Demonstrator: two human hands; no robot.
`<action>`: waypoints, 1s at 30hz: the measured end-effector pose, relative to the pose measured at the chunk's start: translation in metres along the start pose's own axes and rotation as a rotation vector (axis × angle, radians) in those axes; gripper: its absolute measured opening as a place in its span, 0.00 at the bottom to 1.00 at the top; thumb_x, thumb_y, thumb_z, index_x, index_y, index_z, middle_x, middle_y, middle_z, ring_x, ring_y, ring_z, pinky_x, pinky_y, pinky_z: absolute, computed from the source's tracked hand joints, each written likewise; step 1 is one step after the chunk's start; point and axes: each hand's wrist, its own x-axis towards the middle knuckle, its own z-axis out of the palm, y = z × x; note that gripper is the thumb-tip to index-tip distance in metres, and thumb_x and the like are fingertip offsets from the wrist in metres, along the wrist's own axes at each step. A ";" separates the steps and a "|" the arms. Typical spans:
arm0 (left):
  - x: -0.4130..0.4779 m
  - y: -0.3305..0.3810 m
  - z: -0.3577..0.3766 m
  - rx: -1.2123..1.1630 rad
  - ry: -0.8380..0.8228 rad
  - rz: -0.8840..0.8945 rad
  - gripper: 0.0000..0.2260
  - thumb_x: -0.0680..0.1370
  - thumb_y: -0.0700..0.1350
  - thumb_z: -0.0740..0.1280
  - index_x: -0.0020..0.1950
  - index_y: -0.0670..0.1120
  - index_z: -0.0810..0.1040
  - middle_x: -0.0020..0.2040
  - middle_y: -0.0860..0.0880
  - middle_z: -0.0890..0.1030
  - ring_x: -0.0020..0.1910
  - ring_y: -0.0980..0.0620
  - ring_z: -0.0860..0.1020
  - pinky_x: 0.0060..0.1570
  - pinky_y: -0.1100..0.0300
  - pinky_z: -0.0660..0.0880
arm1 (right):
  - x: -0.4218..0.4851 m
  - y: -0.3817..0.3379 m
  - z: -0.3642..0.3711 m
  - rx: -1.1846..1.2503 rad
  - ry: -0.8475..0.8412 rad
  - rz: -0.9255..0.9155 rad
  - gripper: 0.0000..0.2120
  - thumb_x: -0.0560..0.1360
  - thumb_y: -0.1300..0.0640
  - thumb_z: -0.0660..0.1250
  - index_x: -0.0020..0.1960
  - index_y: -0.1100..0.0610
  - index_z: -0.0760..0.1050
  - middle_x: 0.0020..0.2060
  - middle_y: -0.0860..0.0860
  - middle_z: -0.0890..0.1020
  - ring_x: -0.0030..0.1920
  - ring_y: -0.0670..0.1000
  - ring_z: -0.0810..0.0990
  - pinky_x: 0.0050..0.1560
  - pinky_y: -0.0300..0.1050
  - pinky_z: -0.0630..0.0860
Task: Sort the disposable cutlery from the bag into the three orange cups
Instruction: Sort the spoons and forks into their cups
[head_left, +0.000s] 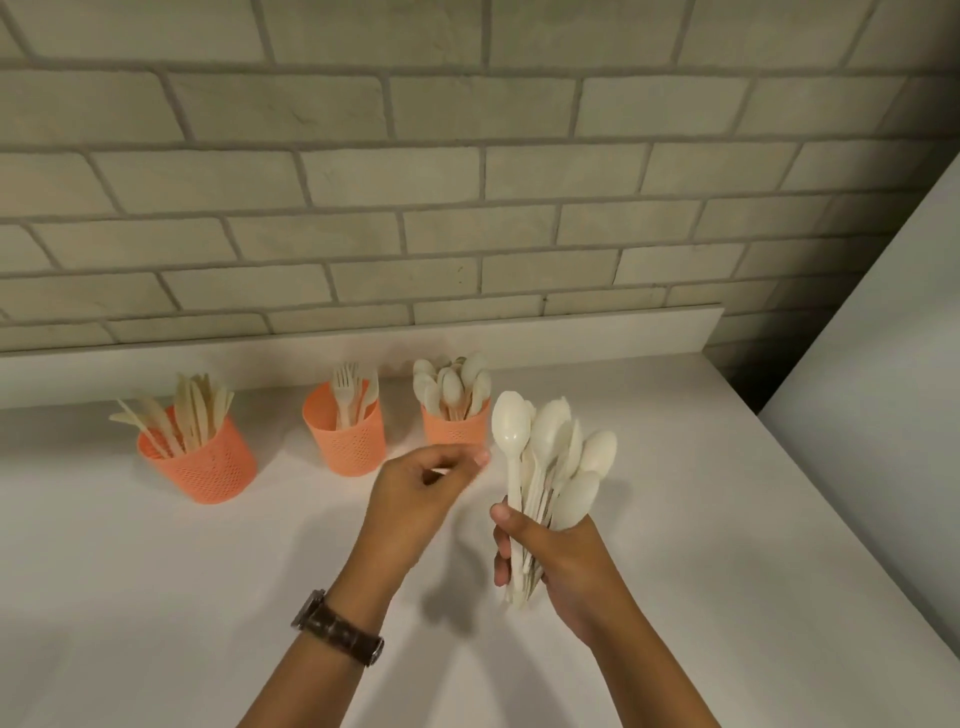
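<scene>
Three orange perforated cups stand in a row near the wall. The left cup (200, 462) holds knives, the middle cup (349, 439) holds forks, and the right cup (453, 431) is full of spoons. My right hand (558, 564) grips a fanned bundle of cream spoons (556, 457) by their handles, bowls up, just right of the spoon cup. My left hand (421, 493) hovers in front of the spoon cup, fingers curled loosely with thumb and fingertips close together and nothing visible in them. No bag is in view.
A white table (156, 597) carries everything; its right edge runs diagonally past my right hand. A pale brick wall (467, 182) rises behind a low white ledge. A watch (337, 626) is on my left wrist.
</scene>
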 end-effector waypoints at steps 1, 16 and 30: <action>-0.007 0.003 -0.001 0.010 -0.060 -0.019 0.03 0.69 0.50 0.73 0.42 0.54 0.84 0.41 0.58 0.84 0.39 0.61 0.79 0.44 0.71 0.74 | -0.001 -0.001 0.003 -0.038 0.008 -0.008 0.07 0.68 0.56 0.73 0.38 0.57 0.77 0.26 0.54 0.76 0.24 0.54 0.76 0.28 0.42 0.73; -0.021 0.010 -0.007 -0.177 -0.137 -0.082 0.06 0.72 0.38 0.70 0.35 0.41 0.84 0.35 0.44 0.84 0.36 0.50 0.82 0.40 0.64 0.78 | -0.018 -0.004 0.015 -0.125 0.032 -0.056 0.15 0.71 0.49 0.67 0.39 0.62 0.78 0.26 0.55 0.80 0.23 0.53 0.77 0.27 0.41 0.74; 0.103 -0.005 -0.002 -0.134 0.263 0.049 0.12 0.73 0.40 0.71 0.30 0.40 0.76 0.20 0.56 0.73 0.25 0.58 0.72 0.35 0.65 0.71 | 0.004 0.007 -0.023 -0.118 0.271 0.026 0.12 0.78 0.53 0.62 0.47 0.63 0.75 0.34 0.54 0.84 0.27 0.53 0.79 0.28 0.42 0.75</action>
